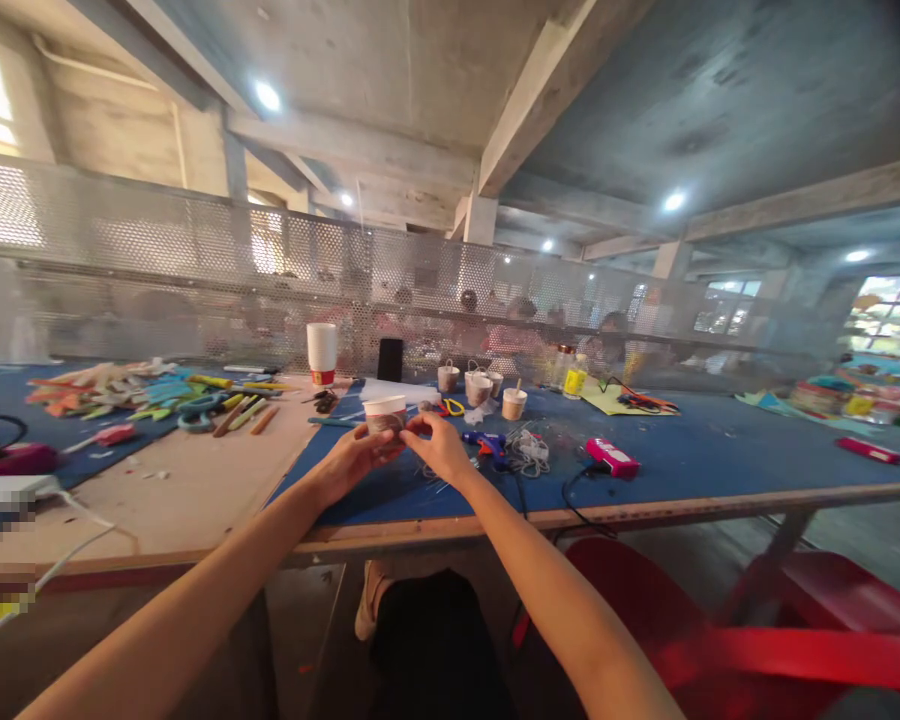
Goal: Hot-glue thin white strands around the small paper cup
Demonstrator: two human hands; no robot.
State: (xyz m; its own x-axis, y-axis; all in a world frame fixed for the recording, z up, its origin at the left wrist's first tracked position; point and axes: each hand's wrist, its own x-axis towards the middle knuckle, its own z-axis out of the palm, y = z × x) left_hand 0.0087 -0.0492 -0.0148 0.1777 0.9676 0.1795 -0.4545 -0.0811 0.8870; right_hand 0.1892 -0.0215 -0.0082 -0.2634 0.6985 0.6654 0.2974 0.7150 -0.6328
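Surface (682, 465), blue-topped, with a tan board (157, 505) set in toward its left end; contents as follows.
– Heap of orange, white, blue and green strips (120, 390): far edge, left part.
– Teal ring-shaped item (201, 410): beside the heap.
– Row of slim green and brown sticks (246, 416): on the tan board.
– Stack of white ribbed paper cups with a red band (321, 350): upright, near the far edge.
– Left grip (360, 458): closed about the cup below, from its left side and underneath.
– White-rimmed paper cup with a brownish band (385, 410): upright, held above the surface, nearer the near edge than the stack.
– Black flat rectangular object (390, 360): standing at the far edge.
– Right grip (436, 445): fingers bent in to the cup's right side; whether they pinch anything there cannot be told.
– Small brown-and-white cups (448, 378): several, toward the far edge.
– Blue glue gun (487, 442): mid-surface.
– Tangle of grey cord (529, 450): just beside the glue gun.
– Yellow bottle (575, 377): far edge.
– Magenta oblong box with white label (613, 457): toward the near edge.
– Yellow sheet (596, 397) bearing black and orange cables (641, 402): far edge.
– Magenta oblong block (868, 450): toward the right end.
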